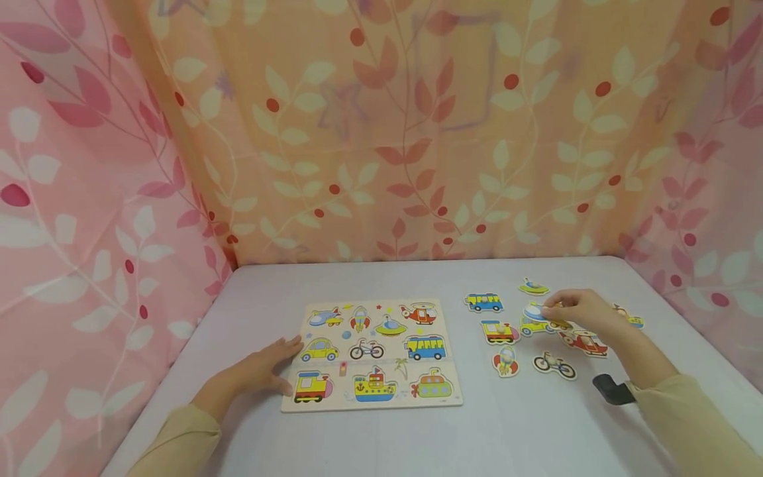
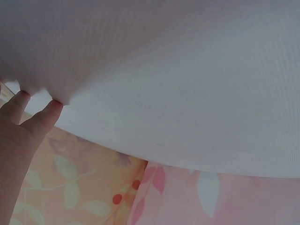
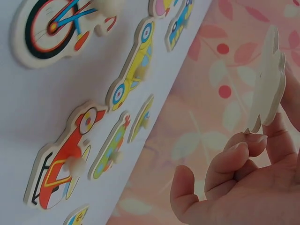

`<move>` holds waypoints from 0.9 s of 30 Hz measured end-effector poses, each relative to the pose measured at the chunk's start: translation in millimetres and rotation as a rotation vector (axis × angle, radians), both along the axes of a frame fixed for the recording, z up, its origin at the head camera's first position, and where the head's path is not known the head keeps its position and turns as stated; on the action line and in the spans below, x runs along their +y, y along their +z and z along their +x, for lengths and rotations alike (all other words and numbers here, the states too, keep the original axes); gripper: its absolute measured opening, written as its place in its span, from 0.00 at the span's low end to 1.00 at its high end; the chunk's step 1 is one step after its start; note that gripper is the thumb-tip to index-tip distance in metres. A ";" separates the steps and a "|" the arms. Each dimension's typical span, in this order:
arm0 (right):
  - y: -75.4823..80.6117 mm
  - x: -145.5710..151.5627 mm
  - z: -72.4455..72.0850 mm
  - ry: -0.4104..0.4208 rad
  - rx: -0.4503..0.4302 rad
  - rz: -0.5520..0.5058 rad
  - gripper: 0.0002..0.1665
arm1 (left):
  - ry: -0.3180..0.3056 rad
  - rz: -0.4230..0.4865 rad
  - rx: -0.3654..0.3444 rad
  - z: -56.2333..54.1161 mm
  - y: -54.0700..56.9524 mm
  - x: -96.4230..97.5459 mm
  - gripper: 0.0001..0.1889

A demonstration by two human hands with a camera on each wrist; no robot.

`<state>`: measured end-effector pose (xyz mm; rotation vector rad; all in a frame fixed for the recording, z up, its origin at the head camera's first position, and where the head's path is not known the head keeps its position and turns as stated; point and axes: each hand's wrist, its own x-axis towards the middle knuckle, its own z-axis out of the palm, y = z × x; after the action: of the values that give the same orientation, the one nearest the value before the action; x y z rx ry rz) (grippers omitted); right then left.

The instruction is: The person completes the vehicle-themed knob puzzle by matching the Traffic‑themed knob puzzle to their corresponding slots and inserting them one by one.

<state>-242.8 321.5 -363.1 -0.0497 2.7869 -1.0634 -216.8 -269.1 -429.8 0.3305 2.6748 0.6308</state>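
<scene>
My right hand (image 1: 581, 311) pinches a wooden airplane puzzle piece (image 1: 532, 313), raised over the loose pieces. Its plain pale back (image 3: 267, 82) faces the right wrist camera. Below it lies a yellow car piece (image 1: 536, 328), partly covered in the head view. A helicopter piece (image 1: 587, 344) is close under the hand, and a submarine piece (image 3: 108, 150) shows in the right wrist view. My left hand (image 1: 256, 371) rests at the left edge of the puzzle board (image 1: 342, 392), fingers extended and thumb near the printed train.
Around the right hand lie a bus piece (image 1: 484, 303), a flying saucer piece (image 1: 533, 287), a train piece (image 1: 499, 332), a rocket piece (image 1: 505, 362) and a bicycle piece (image 1: 554, 365). A white cloth (image 1: 381, 444) covers the table; patterned curtains (image 1: 369, 132) enclose it.
</scene>
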 end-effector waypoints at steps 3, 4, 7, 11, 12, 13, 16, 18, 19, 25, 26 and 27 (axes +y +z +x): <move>0.8 -6.5 -2.2 0.014 0.010 -0.001 0.25 | -0.005 0.005 -0.005 -0.4 0.3 -1.2 0.51; 1.2 -8.6 -3.0 0.015 0.010 0.002 0.25 | -0.010 0.007 -0.005 -0.3 0.5 -1.4 0.51; 2.5 -14.5 -5.4 0.012 0.010 0.004 0.26 | -0.003 0.011 -0.009 0.1 0.9 -1.6 0.51; 3.1 -22.6 -7.5 0.021 0.008 -0.032 0.26 | 0.008 0.011 -0.010 0.9 1.4 -1.1 0.50; 3.0 -24.8 -7.9 0.023 0.009 -0.040 0.26 | 0.012 0.013 -0.010 1.0 1.3 -0.9 0.50; 2.7 -26.6 -8.5 0.027 0.009 -0.046 0.26 | 0.012 0.016 -0.010 1.1 1.2 -0.7 0.50; 2.0 -32.0 -9.9 0.028 0.004 -0.044 0.24 | 0.007 0.021 -0.003 1.0 0.1 0.1 0.50; 1.6 -34.7 -10.9 0.028 -0.001 -0.038 0.24 | 0.004 0.023 0.001 1.0 -0.5 0.4 0.50; 1.5 -36.1 -11.1 0.027 -0.003 -0.036 0.23 | 0.003 0.023 0.003 0.9 -0.7 0.6 0.50; -1.8 -46.5 -12.3 0.040 0.014 -0.038 0.20 | 0.007 0.023 0.004 1.2 0.7 1.0 0.50; -2.9 -48.8 -12.9 0.046 0.023 -0.047 0.20 | 0.006 0.020 0.002 1.5 1.1 0.8 0.50; -3.4 -51.0 -13.0 0.048 0.026 -0.056 0.20 | 0.003 0.017 0.002 1.3 1.5 1.0 0.50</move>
<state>-255.8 270.5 -366.5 -0.1370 2.7634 -1.1362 -215.5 -268.1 -428.4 0.3326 2.6736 0.6552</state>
